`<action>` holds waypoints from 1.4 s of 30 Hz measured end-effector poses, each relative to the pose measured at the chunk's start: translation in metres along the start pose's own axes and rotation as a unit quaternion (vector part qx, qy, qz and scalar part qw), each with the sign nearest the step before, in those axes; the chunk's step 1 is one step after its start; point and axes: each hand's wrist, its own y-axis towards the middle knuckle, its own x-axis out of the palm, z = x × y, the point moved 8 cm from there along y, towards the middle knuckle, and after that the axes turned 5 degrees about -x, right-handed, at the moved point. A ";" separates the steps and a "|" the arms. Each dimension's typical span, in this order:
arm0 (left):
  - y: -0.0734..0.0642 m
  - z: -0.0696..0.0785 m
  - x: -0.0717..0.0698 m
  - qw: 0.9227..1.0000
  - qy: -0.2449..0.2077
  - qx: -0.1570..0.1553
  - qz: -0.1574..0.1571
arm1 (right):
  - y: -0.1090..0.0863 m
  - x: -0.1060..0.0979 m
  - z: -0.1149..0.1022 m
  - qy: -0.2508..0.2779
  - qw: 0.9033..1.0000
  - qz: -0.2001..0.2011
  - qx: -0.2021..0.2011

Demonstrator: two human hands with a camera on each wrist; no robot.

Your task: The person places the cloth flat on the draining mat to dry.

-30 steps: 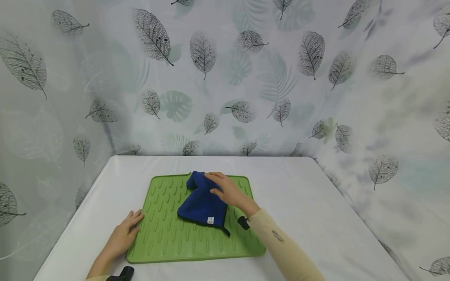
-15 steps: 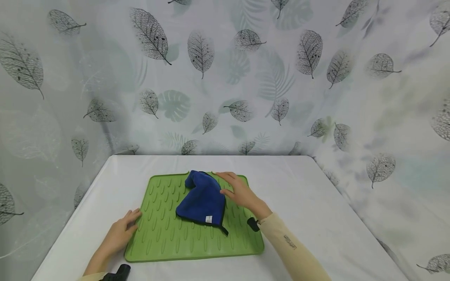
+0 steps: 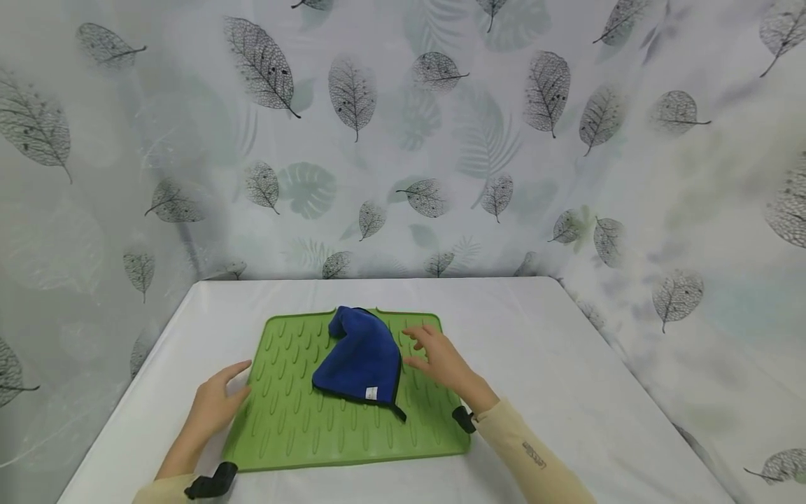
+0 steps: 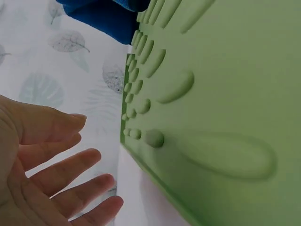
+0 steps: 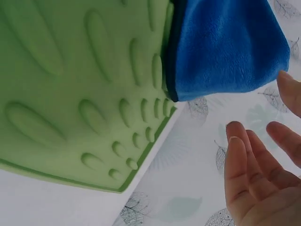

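A blue cloth (image 3: 360, 357) with dark edging, a white tag and a small loop lies bunched on a green ridged mat (image 3: 296, 427). Its far end is folded over. My right hand (image 3: 441, 358) hovers just right of the cloth, fingers loosely bent and holding nothing. In the right wrist view its fingers stand apart from the blue cloth (image 5: 230, 47). Over the mat's left edge, my left hand (image 3: 214, 402) has its thumb and fingers spread, with nothing in it. The left wrist view shows those fingers relaxed beside the green mat (image 4: 235, 94).
The mat lies on a white-covered table (image 3: 516, 336). Behind and at both sides hangs a leaf-patterned curtain (image 3: 390, 140). A black wrist strap piece (image 3: 213, 483) shows at the left wrist, another black piece (image 3: 464, 420) at the right.
My right hand has come off the cloth and drawn back to the right. My left hand has lifted from its flat rest at the mat's edge, thumb and fingers parting. The cloth stays put.
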 end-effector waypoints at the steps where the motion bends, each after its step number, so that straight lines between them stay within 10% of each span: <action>1: 0.001 0.001 0.000 1.000 -0.003 0.002 0.000 | -0.001 0.003 0.000 0.004 1.000 -0.011 0.002; 18: 0.000 0.003 0.009 1.000 -0.015 0.013 0.001 | -0.021 0.066 -0.020 -0.033 0.979 -0.199 0.009; 26: -0.001 0.018 0.014 0.995 -0.018 0.063 0.074 | -0.016 0.059 -0.018 0.052 0.980 -0.189 0.018; 42: 0.011 0.052 0.058 0.995 -0.033 0.075 0.053 | -0.004 0.020 -0.019 0.136 0.985 -0.107 0.024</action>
